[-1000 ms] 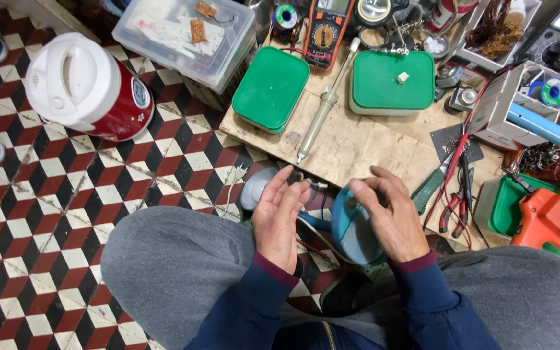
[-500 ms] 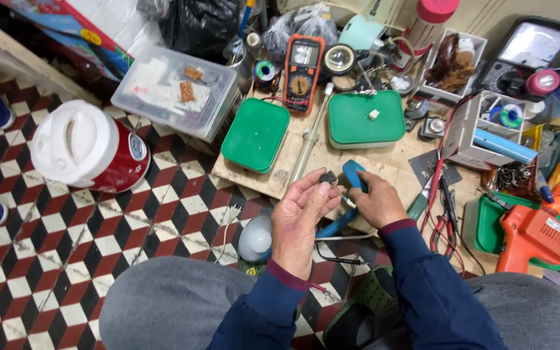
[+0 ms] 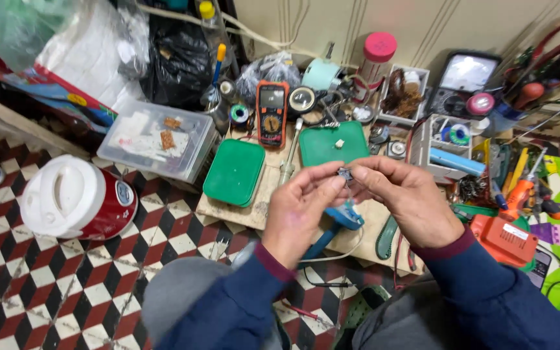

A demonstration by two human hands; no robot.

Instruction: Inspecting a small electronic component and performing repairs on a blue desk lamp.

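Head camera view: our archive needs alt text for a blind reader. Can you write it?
A person's left hand and right hand pinch a tiny dark part between their fingertips above a cluttered wooden board. On the board lie two green lids, an orange multimeter and a blue-handled tool; a red-and-white jug sits on the checkered floor.

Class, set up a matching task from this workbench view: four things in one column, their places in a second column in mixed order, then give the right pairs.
Things
1. small dark part
2. orange multimeter
3. red-and-white drum-shaped jug
4. clear plastic lidded box

Places
A. lying on the chequered floor tiles
B. pinched between the fingertips of the left hand and right hand
C. between the jug and the wooden board
D. at the far edge of the wooden board

Pairs: 1-B, 2-D, 3-A, 4-C
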